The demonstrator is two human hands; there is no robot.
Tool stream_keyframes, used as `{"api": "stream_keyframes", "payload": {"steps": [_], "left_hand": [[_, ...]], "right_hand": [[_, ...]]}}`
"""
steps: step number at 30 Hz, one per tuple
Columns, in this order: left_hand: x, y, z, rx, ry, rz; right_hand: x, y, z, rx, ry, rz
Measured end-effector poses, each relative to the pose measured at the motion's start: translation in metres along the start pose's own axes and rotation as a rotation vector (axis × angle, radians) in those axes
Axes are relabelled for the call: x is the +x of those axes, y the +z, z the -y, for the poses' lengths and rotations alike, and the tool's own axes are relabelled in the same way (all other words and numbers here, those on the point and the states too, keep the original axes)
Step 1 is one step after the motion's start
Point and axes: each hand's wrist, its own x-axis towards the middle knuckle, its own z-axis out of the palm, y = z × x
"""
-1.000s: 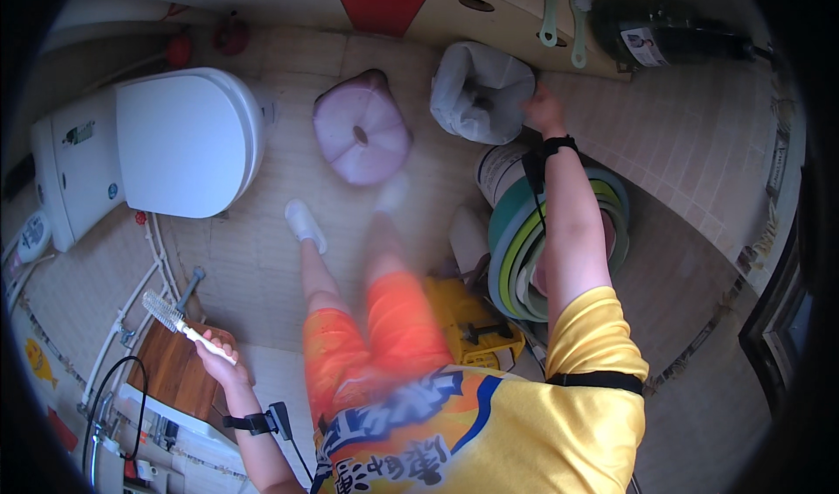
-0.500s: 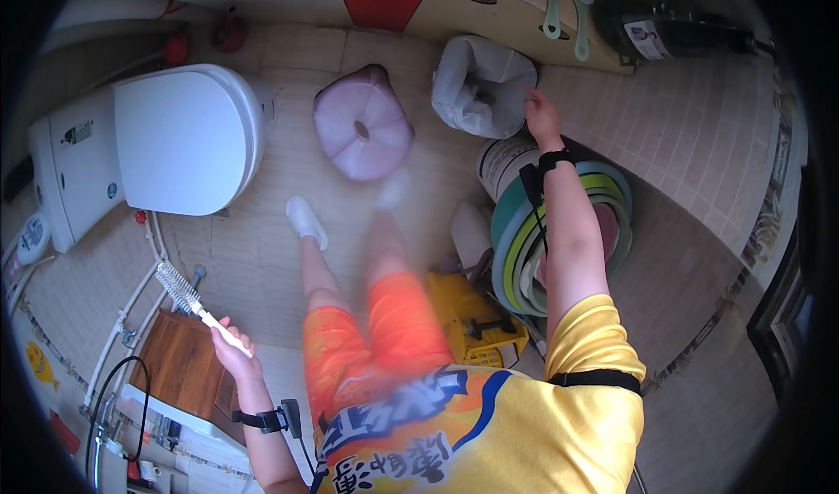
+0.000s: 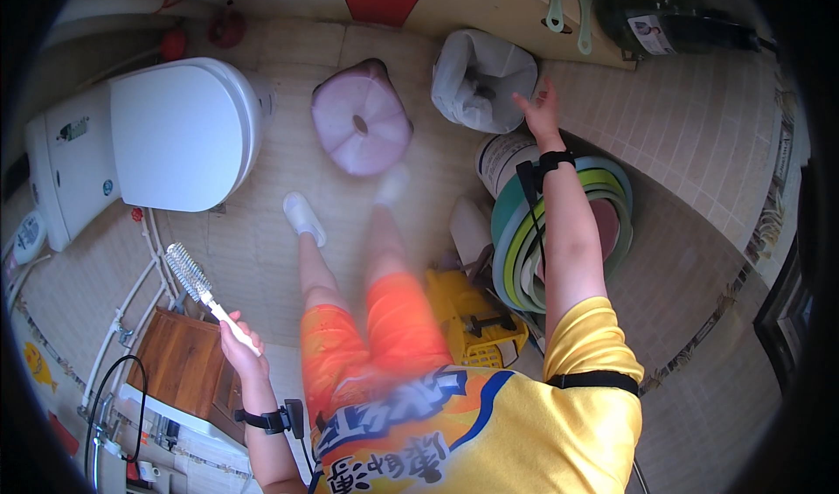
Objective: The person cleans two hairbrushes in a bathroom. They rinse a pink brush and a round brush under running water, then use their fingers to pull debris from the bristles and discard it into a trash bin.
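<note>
- Gripping a hairbrush (image 3: 203, 291) by its white handle, our left hand (image 3: 238, 347) is clenched around the lower end, low at our left side.
- We see the brush as a slim round one: a pale bristled head, greyish-white, tilted up and away to the left from the fist, above the brown wooden cabinet (image 3: 185, 363) and near the white pipes (image 3: 131, 297) on the tiled wall.
- Our right hand (image 3: 538, 109) is held out in front, fingers spread and holding nothing, just beside the white-lined waste bin (image 3: 479, 79).
- Below that wrist we see a white bucket (image 3: 500, 160) and a stack of coloured basins (image 3: 603, 223) leaning together.
- Further out stand a pink round stool (image 3: 360, 128) on the tiled floor (image 3: 262, 240) and a white toilet (image 3: 179, 131) with its lid down, with a yellow box (image 3: 472, 319) beside our legs.
</note>
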Motion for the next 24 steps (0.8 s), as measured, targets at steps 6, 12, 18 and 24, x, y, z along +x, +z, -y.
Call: {"api": "stream_keyframes", "payload": {"steps": [6,12,18,24], "left_hand": [[-0.001,0.004,0.004,0.013,-0.010,0.009],[-0.004,0.003,0.006,0.029,-0.013,0.011],[-0.006,0.010,0.004,0.043,0.010,0.049],[-0.009,0.011,0.007,0.062,0.012,0.056]], "right_hand": [[0.015,-0.002,-0.017,0.333,0.041,0.294],[0.007,0.008,-0.010,0.514,0.316,0.202],[0.026,-0.004,-0.055,0.012,-0.040,0.215],[0.014,-0.008,-0.013,-0.269,0.207,0.034]]}}
